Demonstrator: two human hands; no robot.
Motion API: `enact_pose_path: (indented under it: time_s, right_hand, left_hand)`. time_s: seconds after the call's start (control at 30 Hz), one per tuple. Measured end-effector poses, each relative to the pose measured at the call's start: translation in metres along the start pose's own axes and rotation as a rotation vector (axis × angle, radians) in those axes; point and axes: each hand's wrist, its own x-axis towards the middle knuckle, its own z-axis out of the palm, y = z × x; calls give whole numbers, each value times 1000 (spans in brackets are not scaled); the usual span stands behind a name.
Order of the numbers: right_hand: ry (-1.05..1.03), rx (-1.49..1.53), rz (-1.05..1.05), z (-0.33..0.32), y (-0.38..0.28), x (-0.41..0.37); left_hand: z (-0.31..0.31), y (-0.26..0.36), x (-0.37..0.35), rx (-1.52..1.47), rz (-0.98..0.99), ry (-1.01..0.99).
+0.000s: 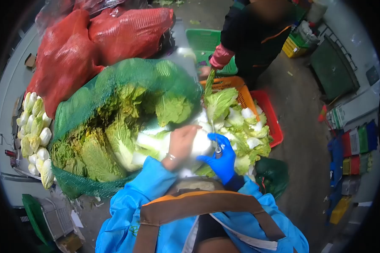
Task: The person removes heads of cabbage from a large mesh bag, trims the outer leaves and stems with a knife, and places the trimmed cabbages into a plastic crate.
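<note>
My left hand (182,142), bare with a bracelet at the wrist, grips a pale napa cabbage (202,145) whose white end is washed out by glare. My right hand (223,161), in a blue glove, is closed around the handle of a knife (218,150). The thin blade points away from me, beside the cabbage's right side. To the left, a green mesh sack (78,114) lies open with leafy, partly browned cabbages (95,154) inside. Cut-off leaves and white stem pieces (236,116) are heaped to the right of my hands.
Trimmed cabbages (36,135) are stacked at the far left. Red mesh sacks (71,59) lie at the back left. An orange crate (242,90) and a red crate (271,116) stand right. Across from me is a person with a pink cuff (221,56), near a green crate (202,39).
</note>
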Motion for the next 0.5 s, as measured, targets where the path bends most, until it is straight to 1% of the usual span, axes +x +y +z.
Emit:
enact_pose_path:
  time_s: [0.03, 0.07, 0.1, 0.13, 0.17, 0.23, 0.27, 0.3, 0.33, 0.37, 0.4, 0.43, 0.47, 0.5]
  right_hand:
    - [59, -211, -87, -2, -2, 4]
    - [98, -304, -131, -3, -16, 9]
    - [102, -308, -150, -4, -16, 10]
    - [68, -335, -72, -4, -14, 6]
    - [32, -361, 11, -3, -14, 3]
    - [50, -310, 5, -1, -20, -4]
    - [-71, -329, -198, -2, -17, -10]
    - [-194, -344, -397, -3, -15, -16]
    - [-197, -344, -404, -6, -13, -21]
    - [-182, -310, -356, -13, -10, -24]
    - [-164, -273, -306, -18, -7, -28]
    - [-54, -86, -16, -22, 2, -35]
    - [38, -48, 111, -24, 4, -31]
    - [127, -13, 248, -28, 6, -28]
  left_hand:
    - [0, 2, 2, -10, 26, 8]
    - [-1, 3, 4, 0, -54, -19]
    - [0, 3, 3, 14, -140, -50]
    - [3, -9, 4, 2, 7, -10]
    - [3, -10, 4, 2, 14, -6]
    - [0, -12, 6, -39, 3, 8]
    - [-4, -10, 9, -41, 12, 16]
    - [-12, -6, 11, -93, -73, -30]
    - [-21, -2, 10, -146, -158, -77]
    - [-30, 3, 5, -146, -151, -69]
    - [-40, 14, -4, 187, -23, -138]
    - [-49, 27, -11, 525, 104, -209]
    - [-51, 55, -20, 700, -3, -317]
    - [-48, 57, -32, 849, -41, -313]
